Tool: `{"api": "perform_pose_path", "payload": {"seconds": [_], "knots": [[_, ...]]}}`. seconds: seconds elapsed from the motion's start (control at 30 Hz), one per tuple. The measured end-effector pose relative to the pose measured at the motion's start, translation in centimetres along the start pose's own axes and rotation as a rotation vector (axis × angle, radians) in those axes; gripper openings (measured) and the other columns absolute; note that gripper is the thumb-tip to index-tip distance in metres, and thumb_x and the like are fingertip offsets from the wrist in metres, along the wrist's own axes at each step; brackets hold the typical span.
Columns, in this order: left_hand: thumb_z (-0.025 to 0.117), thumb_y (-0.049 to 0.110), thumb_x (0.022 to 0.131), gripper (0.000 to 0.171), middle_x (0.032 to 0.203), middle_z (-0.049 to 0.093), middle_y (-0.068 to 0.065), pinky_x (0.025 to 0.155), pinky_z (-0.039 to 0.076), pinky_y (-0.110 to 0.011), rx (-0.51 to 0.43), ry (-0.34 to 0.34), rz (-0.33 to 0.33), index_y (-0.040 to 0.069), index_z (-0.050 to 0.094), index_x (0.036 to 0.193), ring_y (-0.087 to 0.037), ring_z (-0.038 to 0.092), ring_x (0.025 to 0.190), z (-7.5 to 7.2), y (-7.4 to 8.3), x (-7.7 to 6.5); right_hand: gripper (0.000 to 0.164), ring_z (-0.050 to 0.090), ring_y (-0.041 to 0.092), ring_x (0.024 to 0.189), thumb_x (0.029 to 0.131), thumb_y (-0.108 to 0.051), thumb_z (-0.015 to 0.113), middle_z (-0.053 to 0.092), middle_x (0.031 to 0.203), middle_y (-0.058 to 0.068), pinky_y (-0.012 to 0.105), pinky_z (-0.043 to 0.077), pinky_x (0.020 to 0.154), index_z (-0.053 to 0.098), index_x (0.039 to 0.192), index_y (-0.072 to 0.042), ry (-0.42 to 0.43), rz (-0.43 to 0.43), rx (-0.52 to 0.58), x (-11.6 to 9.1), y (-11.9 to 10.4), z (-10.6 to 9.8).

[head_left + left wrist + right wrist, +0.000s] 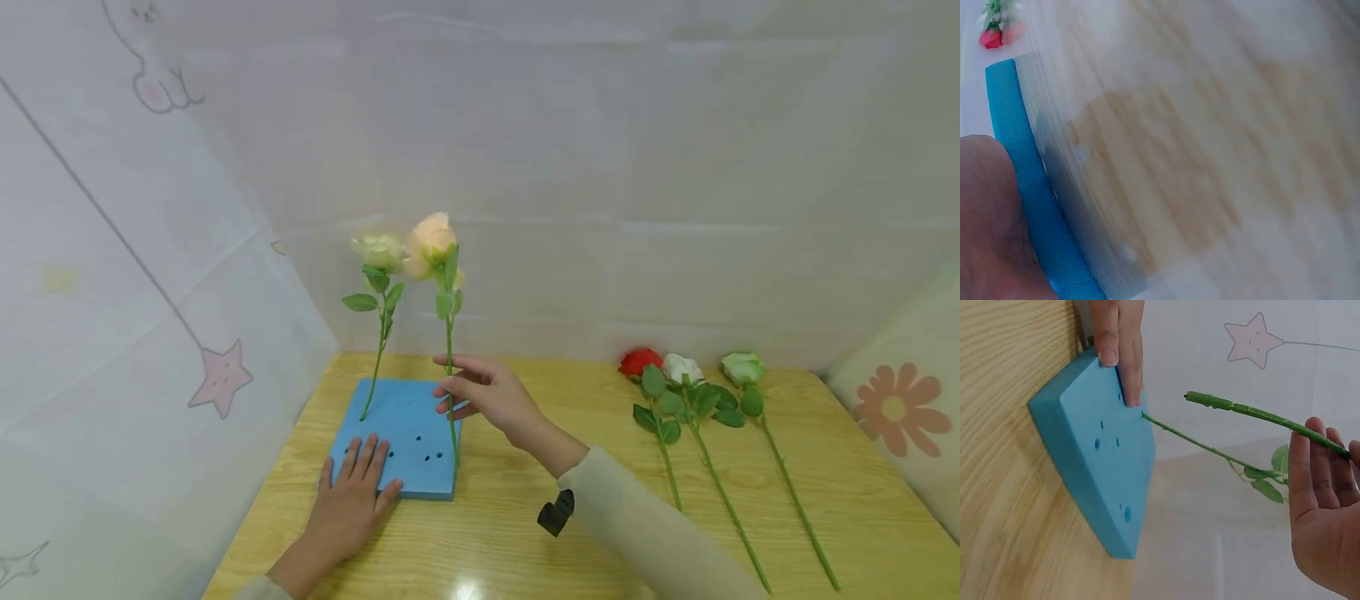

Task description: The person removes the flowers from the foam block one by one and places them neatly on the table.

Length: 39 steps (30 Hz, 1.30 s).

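A peach rose (pixel 435 237) stands upright in my right hand (pixel 491 396), which pinches its green stem (pixel 1241 409) between thumb and fingers. The cut lower end of that stem points toward a blue foam block (pixel 397 400), apart from its surface in the right wrist view. My left hand (pixel 352 500) rests flat on the block's near left part, fingers straight. Several small holes show in the block's top. A pale yellow-green rose (pixel 378 250) stands with its stem in the block's left side, leaning slightly right. The left wrist view shows the block's blue edge (pixel 1035 181) beside the hand.
On the right of the wooden table (pixel 525 533) lie a red rose (pixel 640 362), a white rose (pixel 682 368) and a light green rose (pixel 742 367), stems toward me. Pale printed cloth (pixel 540 167) hangs behind and at both sides. A black clip-like piece (pixel 556 512) is at my right sleeve.
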<state>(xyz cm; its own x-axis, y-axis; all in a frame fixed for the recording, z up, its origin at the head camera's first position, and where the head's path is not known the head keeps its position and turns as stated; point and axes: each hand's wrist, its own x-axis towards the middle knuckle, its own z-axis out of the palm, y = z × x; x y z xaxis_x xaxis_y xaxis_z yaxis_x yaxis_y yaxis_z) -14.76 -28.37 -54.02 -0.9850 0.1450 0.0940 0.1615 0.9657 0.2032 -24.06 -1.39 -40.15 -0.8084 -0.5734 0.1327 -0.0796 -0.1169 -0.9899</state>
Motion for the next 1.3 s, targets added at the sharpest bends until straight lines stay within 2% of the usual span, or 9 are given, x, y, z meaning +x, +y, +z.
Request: {"api": "perform_pose_path", "payload": {"seconds": [0.23,0.43,0.77,1.07,1.3], "knots": [[0.036,0.06,0.105,0.075,0.169,0.018,-0.011,0.115,0.008,-0.073,-0.014,-0.026,0.002,0.013,0.026,0.163,-0.04,0.012,0.155,-0.4,0.0,-0.1,0.041,0.075,0.025,0.09,0.101,-0.026,0.065,0.075,0.104,0.009,0.045,0.061,0.08,0.06,0.142,-0.022,0.041,0.06,0.003,-2.4,0.3,-2.3],[0.031,0.062,0.105,0.076,0.169,0.016,-0.011,0.115,0.007,-0.073,0.0,-0.052,-0.003,0.014,0.023,0.163,-0.04,0.011,0.155,0.0,-0.2,0.0,0.043,0.075,0.027,0.091,0.102,-0.025,0.065,0.075,0.105,0.01,0.046,0.061,0.08,0.058,0.144,-0.02,0.066,0.107,-0.007,-4.6,0.7,-4.3],[0.035,0.061,0.105,0.075,0.169,0.018,-0.013,0.115,0.008,-0.073,-0.003,-0.038,0.012,0.013,0.025,0.163,-0.042,0.013,0.154,0.0,-0.3,0.1,0.044,0.073,0.036,0.096,0.104,-0.027,0.061,0.072,0.11,0.013,0.048,0.061,0.081,0.055,0.147,-0.018,0.129,0.164,-0.02,-8.6,1.4,-7.8],[0.038,0.061,0.105,0.075,0.168,0.02,-0.014,0.114,0.009,-0.074,-0.023,-0.029,0.016,0.013,0.028,0.162,-0.043,0.016,0.153,0.3,-0.5,0.1,0.056,0.074,0.028,0.094,0.102,-0.032,0.063,0.069,0.117,0.019,0.048,0.06,0.083,0.048,0.152,-0.012,0.172,0.237,0.052,-12.2,3.6,-11.3],[0.035,0.064,0.104,0.078,0.169,0.018,-0.014,0.114,0.006,-0.073,-0.033,-0.056,-0.003,0.014,0.027,0.162,-0.043,0.012,0.154,0.3,-0.5,0.3,0.055,0.074,0.024,0.094,0.106,-0.027,0.057,0.07,0.116,0.013,0.043,0.061,0.082,0.041,0.155,-0.007,0.199,0.284,0.097,-14.2,4.5,-13.3]]}}
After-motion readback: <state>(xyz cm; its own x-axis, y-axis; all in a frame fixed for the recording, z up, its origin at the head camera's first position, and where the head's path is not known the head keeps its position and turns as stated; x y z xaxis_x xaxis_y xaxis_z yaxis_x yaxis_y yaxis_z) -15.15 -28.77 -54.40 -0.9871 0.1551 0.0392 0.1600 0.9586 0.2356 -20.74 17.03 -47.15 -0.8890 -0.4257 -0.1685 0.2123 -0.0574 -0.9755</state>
